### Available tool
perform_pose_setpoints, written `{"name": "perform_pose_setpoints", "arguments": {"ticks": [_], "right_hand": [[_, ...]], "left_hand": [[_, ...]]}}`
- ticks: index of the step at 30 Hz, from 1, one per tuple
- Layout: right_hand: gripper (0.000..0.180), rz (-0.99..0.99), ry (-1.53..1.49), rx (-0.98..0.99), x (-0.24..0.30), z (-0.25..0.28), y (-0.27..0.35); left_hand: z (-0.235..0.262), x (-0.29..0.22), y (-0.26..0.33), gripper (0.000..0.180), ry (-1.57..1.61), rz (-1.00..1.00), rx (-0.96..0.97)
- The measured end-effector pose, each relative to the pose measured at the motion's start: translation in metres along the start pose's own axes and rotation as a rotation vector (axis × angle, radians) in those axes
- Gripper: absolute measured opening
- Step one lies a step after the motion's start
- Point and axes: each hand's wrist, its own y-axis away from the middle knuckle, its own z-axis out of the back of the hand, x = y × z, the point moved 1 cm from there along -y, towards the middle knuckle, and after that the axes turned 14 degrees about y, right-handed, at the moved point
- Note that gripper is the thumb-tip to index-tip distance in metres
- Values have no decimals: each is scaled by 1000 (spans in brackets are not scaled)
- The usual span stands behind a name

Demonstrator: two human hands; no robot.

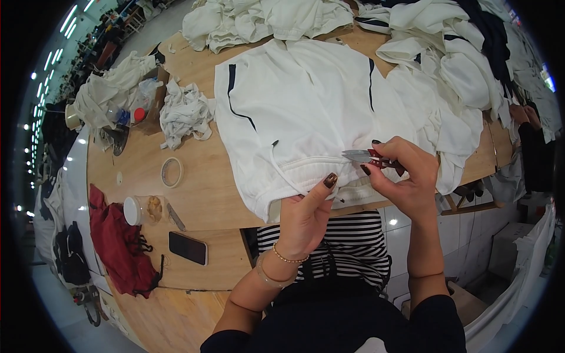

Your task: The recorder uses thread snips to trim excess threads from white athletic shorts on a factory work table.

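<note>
The white fabric garment with narrow navy side trim (294,106) lies spread on the light wooden table (206,203), its gathered waistband (312,167) at the table's near edge. Heaped white garments (265,20) crowd its far side, and a bulky pile of white cloth (465,65) presses against it on the right, so the room there is tight. On the left, a strip of wood shows between the garment and a cream ring of tape (172,172), with a crumpled white cloth (185,115) just beside the garment farther up. Nearer the person, a black rectangular smartphone (188,248) lies well apart from the waistband, close to the table's inner edge. The left hand (306,217) rises from below with its palm partly turned up, the thumb laid on top of the waistband and the fingers tucked beneath, pinching the fabric. The right hand (409,170) comes in from the lower right, forearm nearly upright and wrist bent inward, its thumb and fingers wrapped around the small metal snips with dark red handles (376,159). Their blades point left over the waistband; whether the tips touch the cloth cannot be told.
</note>
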Motion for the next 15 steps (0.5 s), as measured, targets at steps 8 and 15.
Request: {"name": "perform_pose_setpoints", "arguments": {"ticks": [8, 15], "right_hand": [[24, 36, 0, -20, -2, 2, 1], [25, -30, -5, 9, 0, 3, 2]], "left_hand": [[-6, 0, 1, 42, -87, -22, -40], [-3, 0, 1, 44, -58, -17, -52]]}}
